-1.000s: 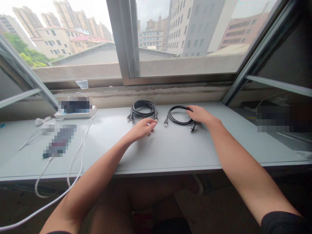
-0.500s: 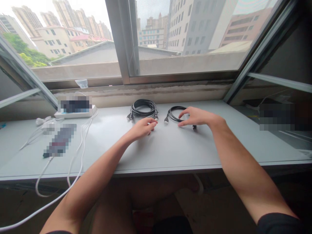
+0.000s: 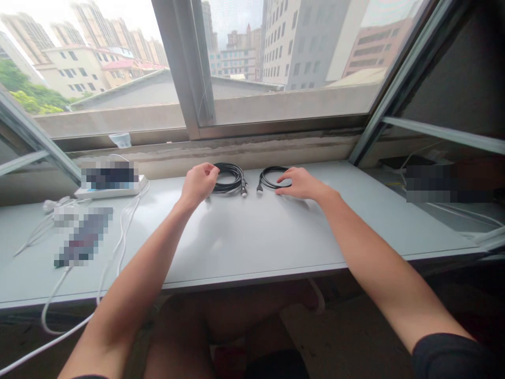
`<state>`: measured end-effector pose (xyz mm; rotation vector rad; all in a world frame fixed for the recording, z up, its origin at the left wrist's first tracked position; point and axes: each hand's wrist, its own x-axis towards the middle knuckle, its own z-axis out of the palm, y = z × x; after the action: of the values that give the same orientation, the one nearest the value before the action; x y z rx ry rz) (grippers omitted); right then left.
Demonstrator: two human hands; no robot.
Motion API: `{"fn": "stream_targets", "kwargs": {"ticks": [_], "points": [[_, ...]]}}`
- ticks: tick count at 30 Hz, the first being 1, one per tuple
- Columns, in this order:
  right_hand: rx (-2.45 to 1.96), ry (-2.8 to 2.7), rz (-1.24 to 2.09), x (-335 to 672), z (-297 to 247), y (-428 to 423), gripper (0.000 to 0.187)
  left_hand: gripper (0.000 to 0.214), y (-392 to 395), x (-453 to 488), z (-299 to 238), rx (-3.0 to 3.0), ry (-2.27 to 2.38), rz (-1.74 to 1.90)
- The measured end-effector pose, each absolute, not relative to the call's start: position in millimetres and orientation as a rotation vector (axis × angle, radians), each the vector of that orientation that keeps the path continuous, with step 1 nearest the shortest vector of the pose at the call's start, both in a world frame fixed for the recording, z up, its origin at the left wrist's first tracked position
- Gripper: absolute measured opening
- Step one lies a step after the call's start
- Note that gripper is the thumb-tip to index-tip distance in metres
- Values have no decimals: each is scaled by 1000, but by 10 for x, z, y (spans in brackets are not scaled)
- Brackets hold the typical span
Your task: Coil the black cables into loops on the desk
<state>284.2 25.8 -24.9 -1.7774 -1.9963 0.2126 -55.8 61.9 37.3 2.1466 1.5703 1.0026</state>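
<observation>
Two black coiled cables lie side by side on the pale tabletop near the window wall. The thicker left coil (image 3: 239, 176) has plug ends at its front right. My left hand (image 3: 200, 181) is at this coil's left edge, with its fingers curled together on the loops; the fingers partly hide the contact. The thinner right coil (image 3: 265, 171) has a plug at its left front. Over that coil's right side is my right hand (image 3: 300, 183), thumb and forefinger apart. It covers the right part of the loops and the other cable end.
A white power strip (image 3: 114, 193) stands at the back left, a blurred-out item on it. White cords (image 3: 125, 221) run over the table's front edge. A pixelated dark device (image 3: 87, 237) lies at left. A clear plastic cup (image 3: 121, 140) sits on the sill.
My left hand has moved from the front right of the thicker coil to its left edge. My right hand stays by the thinner coil. The view has shifted slightly right.
</observation>
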Motion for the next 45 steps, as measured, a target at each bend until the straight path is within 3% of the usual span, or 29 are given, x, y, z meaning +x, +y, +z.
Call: {"fn": "stream_targets", "kwargs": {"ticks": [5,8,17,21,27,33,40,45], "points": [[-1683,-1886,110,2779,-261,281,43,43,1170,-585,445,2136,2100,383],[-1656,-1860,90,2760,-273,298,39,33,1317,-565,417,2136,2127,256],[-1496,-1765,68,2657,-207,268,25,17,1206,-592,405,2051,2047,551],[-1323,-1654,407,2437,-174,230,21,20,949,-588,363,1933,1805,951],[-945,-1506,1106,2079,-292,183,54,20,513,-490,254,1725,1416,1179],[-876,-1200,1307,2044,-314,178,81,19,412,-419,150,1588,1251,1212],[-850,-1177,1431,2036,-223,109,42,24,305,-369,105,1558,1143,1188],[-907,-1230,1278,2000,-260,133,38,31,242,-277,-17,1565,1050,1155]]}}
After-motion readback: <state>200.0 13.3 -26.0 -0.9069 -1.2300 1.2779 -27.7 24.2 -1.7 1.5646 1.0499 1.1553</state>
